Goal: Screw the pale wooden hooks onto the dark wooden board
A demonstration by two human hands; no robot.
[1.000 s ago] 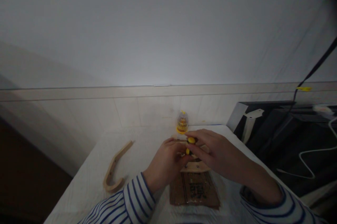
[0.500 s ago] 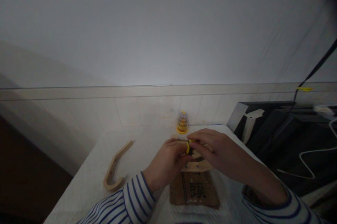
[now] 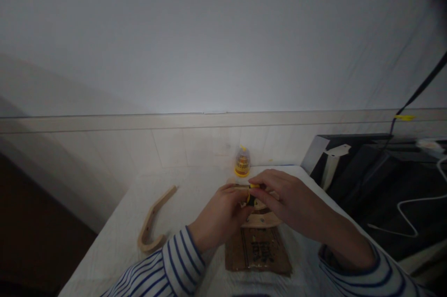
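Note:
My left hand (image 3: 223, 211) is closed around the lower part of what looks like a short yellow-and-black screwdriver (image 3: 251, 198). The fingers of my right hand (image 3: 291, 199) pinch its yellow top end. Just below and behind the fingers shows a pale wooden piece (image 3: 261, 220) with a dark screw or hole in it, partly hidden by both hands. The screwdriver's tip is out of sight. Beneath lies a flat brown packet (image 3: 257, 253) with dark lettering, in clear plastic. Behind my hands stands a clear cone-shaped case (image 3: 242, 164) on a yellow base.
A curved, hook-shaped wooden piece (image 3: 148, 225) rests on the left of the white-covered table (image 3: 115, 246). Past the table's right edge are dark panels (image 3: 370, 180), a white bracket (image 3: 335, 152) and a white cable (image 3: 401, 208). A pale wall rises behind.
Both hands keep nearly the same place. My right fingers have shifted slightly on the yellow end. The wooden piece under the hands has moved a little.

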